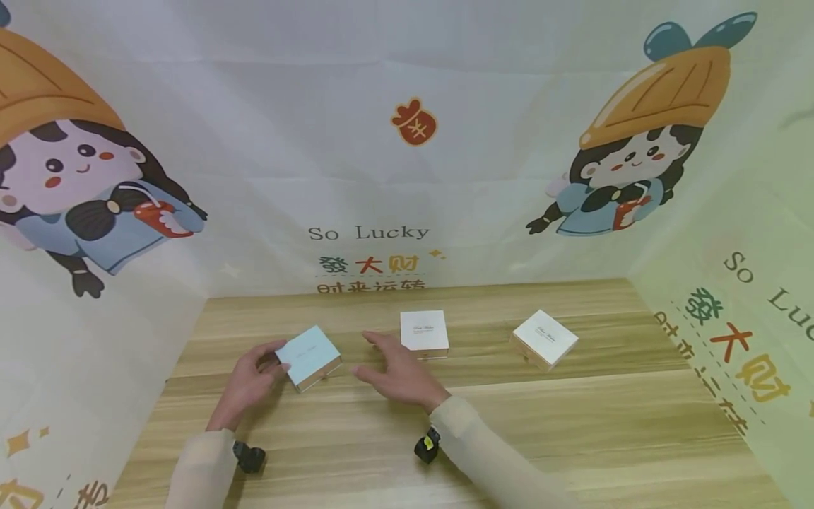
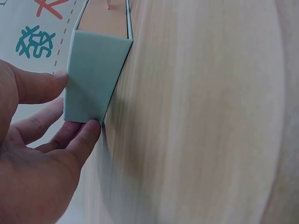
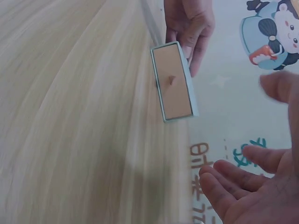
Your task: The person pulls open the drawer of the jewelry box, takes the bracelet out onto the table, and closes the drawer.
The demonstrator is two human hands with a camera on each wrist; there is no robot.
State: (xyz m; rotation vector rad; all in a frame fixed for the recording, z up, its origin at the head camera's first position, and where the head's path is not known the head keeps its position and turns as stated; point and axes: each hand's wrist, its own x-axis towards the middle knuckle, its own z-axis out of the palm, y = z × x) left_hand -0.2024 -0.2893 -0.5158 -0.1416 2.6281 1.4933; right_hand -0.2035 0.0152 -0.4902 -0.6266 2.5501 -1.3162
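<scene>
A pale blue box with a peach drawer front sits on the left of the wooden table. My left hand holds it at its left end, thumb by the top edge and fingertips at the end side, as the left wrist view shows on the box. In the right wrist view the drawer front faces the camera, with a small pull tab in its middle. My right hand hovers to the right of the box, fingers spread and holding nothing.
A white box stands just behind my right hand. Another white box stands turned at an angle farther right. A printed cloth walls in the back and sides of the table.
</scene>
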